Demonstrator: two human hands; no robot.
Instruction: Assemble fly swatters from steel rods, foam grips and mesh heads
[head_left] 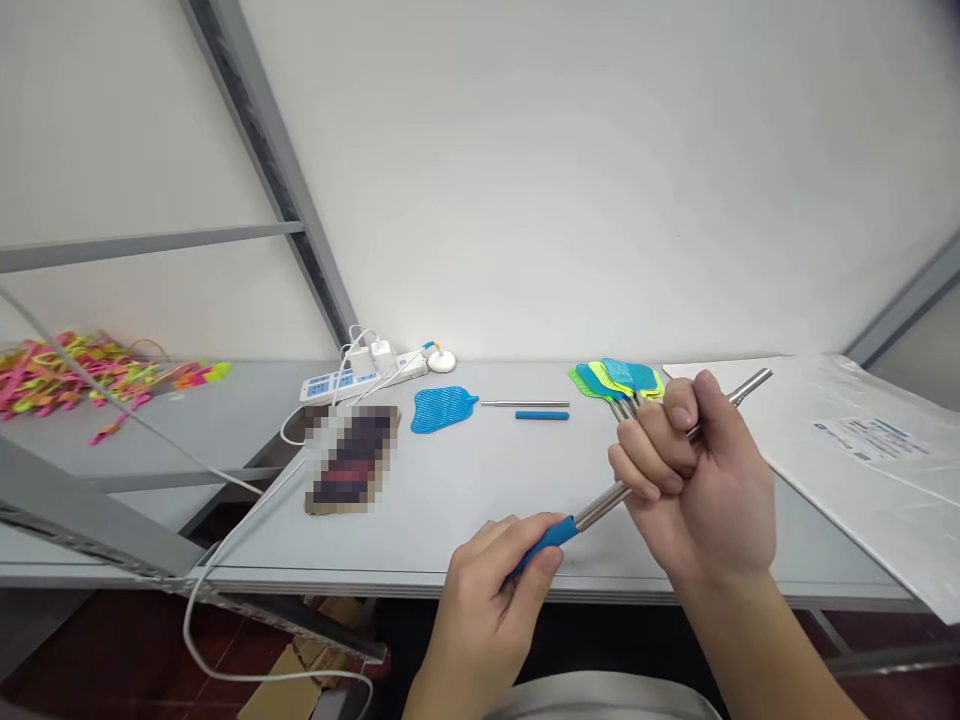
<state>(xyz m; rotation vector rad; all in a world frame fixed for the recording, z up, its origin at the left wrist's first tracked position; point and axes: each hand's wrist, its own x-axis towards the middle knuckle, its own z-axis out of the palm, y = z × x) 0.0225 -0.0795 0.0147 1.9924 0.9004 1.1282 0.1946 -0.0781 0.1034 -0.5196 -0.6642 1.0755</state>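
Observation:
My left hand (499,590) is closed around a blue handle sleeve (551,537) on the lower end of a metal rod. Farther up, my right hand (697,470) has its fingers wrapped round the same metal rod (600,505), whose bare end sticks out past the thumb. The rod slants up to the right over the shelf's front edge. Behind it lie a blue fly swatter head (442,410), a thin metal rod (525,403) at its neck, and a loose blue sleeve (541,416). A pile of blue and green fly swatters (616,380) sits beyond my right hand.
A white power strip (330,385) with plugged-in chargers and cables stands at the back left, near a pixelated flat object (352,460). Left of the grey upright (262,130) is a heap of pink and yellow pieces (75,375). White plastic packaging (840,440) covers the right side.

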